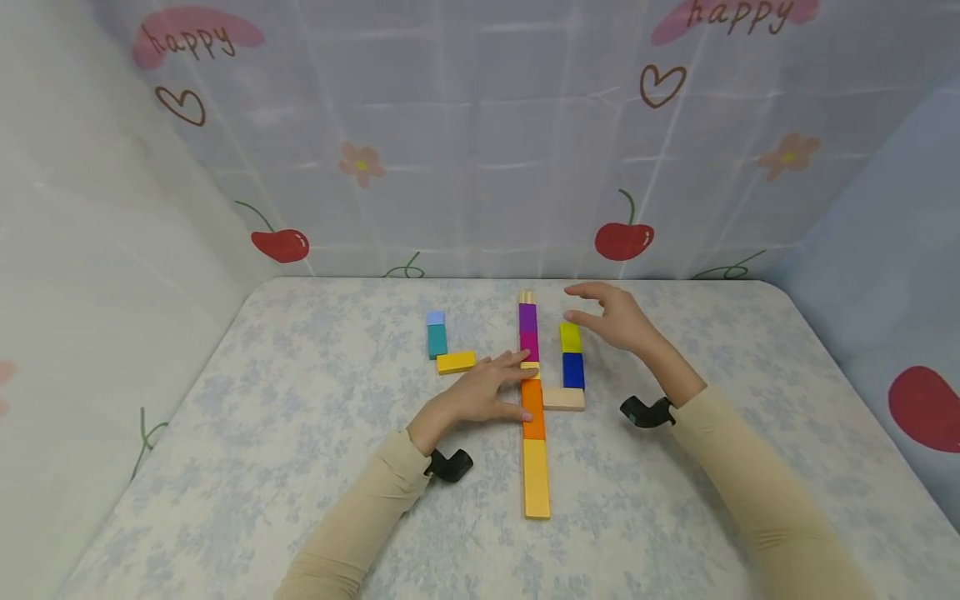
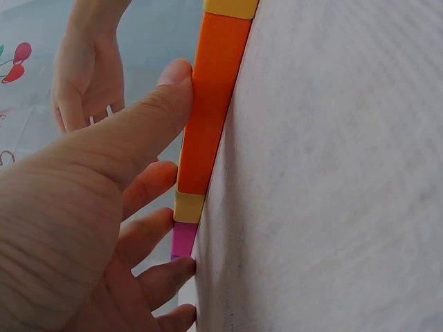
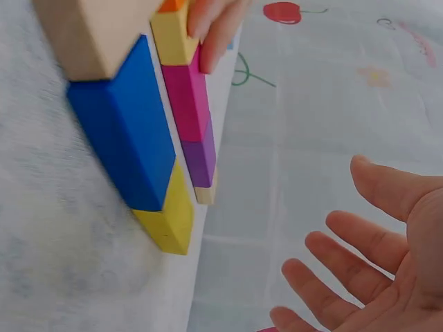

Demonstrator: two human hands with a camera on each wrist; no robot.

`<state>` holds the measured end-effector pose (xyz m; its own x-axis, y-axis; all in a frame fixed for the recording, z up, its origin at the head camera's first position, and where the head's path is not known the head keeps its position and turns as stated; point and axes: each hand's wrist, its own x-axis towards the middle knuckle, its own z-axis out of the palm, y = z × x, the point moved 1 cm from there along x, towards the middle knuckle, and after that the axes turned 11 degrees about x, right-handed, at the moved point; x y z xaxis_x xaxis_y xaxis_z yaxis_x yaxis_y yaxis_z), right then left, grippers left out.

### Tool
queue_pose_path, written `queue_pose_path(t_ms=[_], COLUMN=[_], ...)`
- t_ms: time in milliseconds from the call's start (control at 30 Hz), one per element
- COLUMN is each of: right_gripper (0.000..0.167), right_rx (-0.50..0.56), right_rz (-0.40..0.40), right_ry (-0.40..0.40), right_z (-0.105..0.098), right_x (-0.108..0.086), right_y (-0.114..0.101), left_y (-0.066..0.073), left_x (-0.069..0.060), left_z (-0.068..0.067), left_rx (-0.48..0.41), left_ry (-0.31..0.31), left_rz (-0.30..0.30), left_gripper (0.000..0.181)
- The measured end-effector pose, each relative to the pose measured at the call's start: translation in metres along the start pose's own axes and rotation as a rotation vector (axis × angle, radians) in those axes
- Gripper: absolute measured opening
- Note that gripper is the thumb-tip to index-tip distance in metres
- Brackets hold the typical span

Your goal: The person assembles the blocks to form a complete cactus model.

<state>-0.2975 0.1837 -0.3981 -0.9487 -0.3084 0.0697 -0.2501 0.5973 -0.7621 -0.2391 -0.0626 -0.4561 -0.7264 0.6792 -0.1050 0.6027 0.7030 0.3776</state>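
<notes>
My left hand (image 1: 480, 393) lies across a long column of blocks, its fingers extended. The thumb touches an orange block (image 1: 533, 417); the fingertips touch near a pale yellow block (image 1: 535, 372) and a magenta block (image 1: 529, 346). Above those sit a purple block (image 1: 528, 317) and small cream pieces (image 1: 527, 297); below is a light orange block (image 1: 536, 479). Fingers spread and holding nothing, my right hand (image 1: 617, 321) hovers beside a bright yellow block (image 1: 571, 337). That block adjoins a blue block (image 3: 121, 131), which meets a plain wooden block (image 1: 562, 399) reaching the column.
Left of the column, a yellow block (image 1: 456, 362) lies crosswise near a teal block (image 1: 437, 341) topped by a light blue block (image 1: 436, 317). The floral-patterned tabletop (image 1: 300, 358) ends at a printed curtain (image 1: 480, 167).
</notes>
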Motion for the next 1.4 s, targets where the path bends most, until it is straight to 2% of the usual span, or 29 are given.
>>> queue_pose_path(t_ms=[233, 467, 667, 900, 1133, 1400], right_gripper=[0.056, 0.064, 0.065, 0.064, 0.063, 0.058], right_rx=[0.009, 0.034, 0.034, 0.011, -0.048, -0.069], right_rz=[-0.104, -0.135, -0.123, -0.179, -0.199, -0.224], right_ry=[0.001, -0.041, -0.059, -0.088, -0.112, -0.125], right_z=[0.007, 0.013, 0.019, 0.028, 0.038, 0.041], right_x=[-0.033, -0.055, -0.062, -0.065, -0.067, -0.069], right_y=[0.01, 0.023, 0.032, 0.041, 0.047, 0.048], left_y=[-0.001, 0.0, 0.0, 0.0, 0.0, 0.001], left_x=[0.001, 0.002, 0.002, 0.001, 0.0, 0.0], left_z=[0.002, 0.0, -0.001, -0.001, 0.001, 0.0], left_rx=[0.008, 0.004, -0.001, -0.011, -0.011, -0.008], left_ry=[0.002, 0.001, 0.002, 0.002, -0.008, -0.008], left_rz=[-0.001, -0.005, -0.006, -0.012, -0.019, -0.023], left_gripper=[0.07, 0.071, 0.071, 0.072, 0.072, 0.072])
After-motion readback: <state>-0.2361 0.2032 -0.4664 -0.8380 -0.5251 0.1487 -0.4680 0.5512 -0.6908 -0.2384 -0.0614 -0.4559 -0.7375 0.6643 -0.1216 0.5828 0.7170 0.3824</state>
